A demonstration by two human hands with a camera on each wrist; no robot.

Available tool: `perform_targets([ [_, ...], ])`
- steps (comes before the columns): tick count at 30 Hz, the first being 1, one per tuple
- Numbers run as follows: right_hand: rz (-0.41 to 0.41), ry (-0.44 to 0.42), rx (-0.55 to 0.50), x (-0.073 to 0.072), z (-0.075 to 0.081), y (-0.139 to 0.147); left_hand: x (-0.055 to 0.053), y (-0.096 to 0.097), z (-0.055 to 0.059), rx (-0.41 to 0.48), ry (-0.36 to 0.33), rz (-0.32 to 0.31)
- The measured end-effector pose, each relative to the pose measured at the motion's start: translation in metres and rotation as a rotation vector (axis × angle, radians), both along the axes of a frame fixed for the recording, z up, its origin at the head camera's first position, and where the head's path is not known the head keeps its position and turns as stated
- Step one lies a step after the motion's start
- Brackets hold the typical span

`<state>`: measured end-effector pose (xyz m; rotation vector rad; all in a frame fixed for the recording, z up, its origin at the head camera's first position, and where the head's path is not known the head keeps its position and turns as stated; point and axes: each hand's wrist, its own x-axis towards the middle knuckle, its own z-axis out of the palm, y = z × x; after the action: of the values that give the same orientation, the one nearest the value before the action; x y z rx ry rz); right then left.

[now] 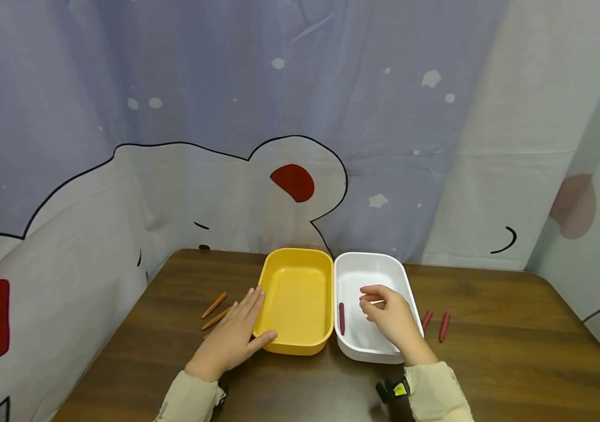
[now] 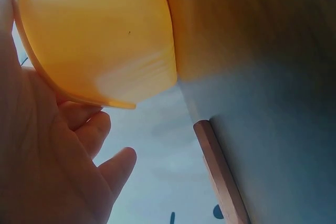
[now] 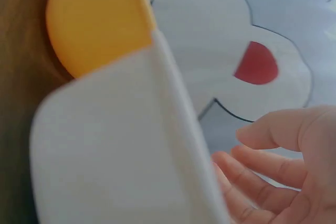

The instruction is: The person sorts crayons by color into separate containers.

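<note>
My left hand (image 1: 229, 341) lies over the left rim of a yellow plastic bin (image 1: 300, 347), its fingers extended and the thumb at the front corner. In the left wrist view, fingers curve around the outside of that rim. Over the white bin (image 1: 371, 355) hovers my right hand (image 1: 388, 315), fingers loosely bent and nothing between them. A dark red crayon (image 1: 341, 319) lies in the white bin along its left wall. Two more red crayons, one (image 1: 445, 327) in full sight and one (image 1: 426, 319) partly hidden, lie right of the white bin.
Several orange-brown crayon-like sticks (image 1: 214, 305) lie left of the yellow bin, some partly behind the left hand. The bins stand side by side on a brown wooden table (image 1: 511, 351). A printed curtain (image 1: 384, 146) hangs along the table's back edge.
</note>
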<state>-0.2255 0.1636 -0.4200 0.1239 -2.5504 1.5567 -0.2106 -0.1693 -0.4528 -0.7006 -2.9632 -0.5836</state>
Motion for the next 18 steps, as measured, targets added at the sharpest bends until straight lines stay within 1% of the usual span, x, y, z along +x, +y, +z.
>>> perform_targets([
  [3, -0.022, 0.046, 0.038, 0.006, 0.007, 0.012, 0.000, 0.001, 0.000, 0.001, 0.000, -0.002],
  [7, -0.090, 0.118, 0.122, 0.011, 0.015, 0.029, 0.000, 0.000, 0.000, 0.004, 0.003, -0.006],
  [10, -0.141, 0.158, 0.159, 0.013, 0.021, 0.041, 0.000, 0.000, -0.001, 0.001, 0.002, -0.006],
  [14, -0.196, 0.180, 0.181, 0.014, 0.026, 0.056, 0.000, -0.001, -0.001, 0.004, -0.003, -0.008],
  [18, -0.249, 0.184, 0.213, 0.014, 0.025, 0.072, 0.001, 0.000, 0.000, 0.015, -0.005, -0.008],
])
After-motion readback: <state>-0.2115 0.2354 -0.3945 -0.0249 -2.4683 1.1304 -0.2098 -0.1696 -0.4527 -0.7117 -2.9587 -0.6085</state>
